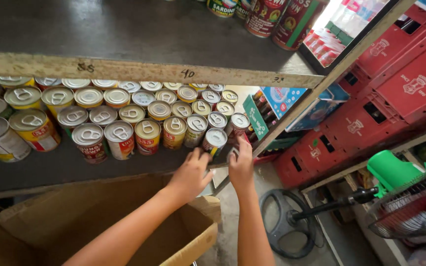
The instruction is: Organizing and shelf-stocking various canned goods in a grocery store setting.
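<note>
My left hand (189, 175) reaches up to the front edge of the wooden shelf (35, 172), its fingers curled on the lower end of a silver-topped can (215, 139) at the right end of the front row. Close beside it, my right hand (241, 166) grips a small can (231, 154) that is mostly hidden between the two hands. Just above it stands another can (237, 123) with a dark label. Rows of pull-tab cans (119, 138) with red, yellow and white labels fill the shelf behind.
An open cardboard box (75, 221) sits under my left arm. Red plastic crates (395, 93) are stacked at the right. A floor fan (410, 207) with a round black base (284, 224) stands at the lower right. Tall cans (282, 17) stand on the upper shelf.
</note>
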